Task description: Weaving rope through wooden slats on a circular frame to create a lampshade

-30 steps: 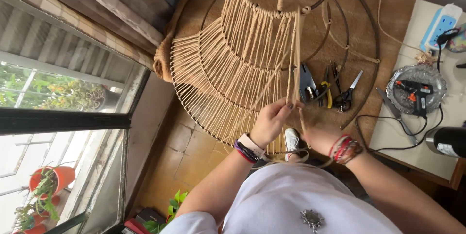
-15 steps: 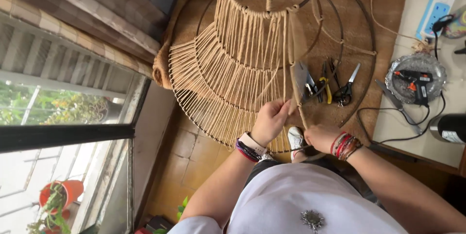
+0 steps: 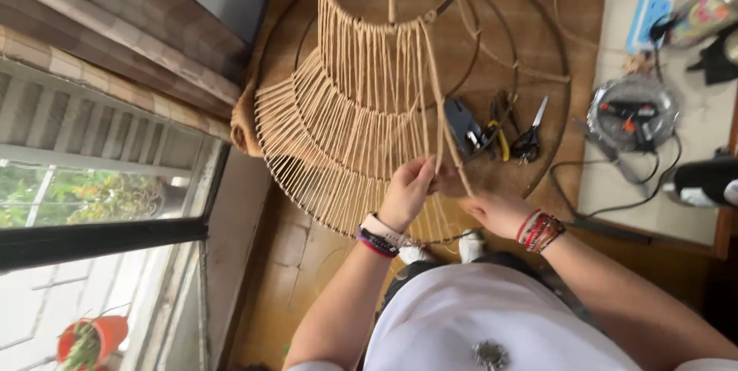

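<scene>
Head view:
Frame (image 3: pixel 400 102): tiered wire hoops wrapped with tan cord, stood on the brown floor, just ahead of the person.
Strands (image 3: pixel 442 109): two cords run down from the top ring to the hands.
Left hand (image 3: pixel 407 194): fingers closed together, pinched on the strands at the lowest hoop.
Right hand (image 3: pixel 496 209): held just beside the left; grip on the cord cannot be told.
Tools (image 3: pixel 500 133): pliers and scissors laid on the floor inside the hoops.
Table (image 3: pixel 692 148): set at right, with a glue gun in a foil dish.

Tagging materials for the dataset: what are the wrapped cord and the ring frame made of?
Cord: looks like tan twisted paper or jute cord, matte, fibrous strands. Ring frame: thin dark hoops, probably metal wire, slightly dull. Left hand and right hand pinch one strand.
</scene>
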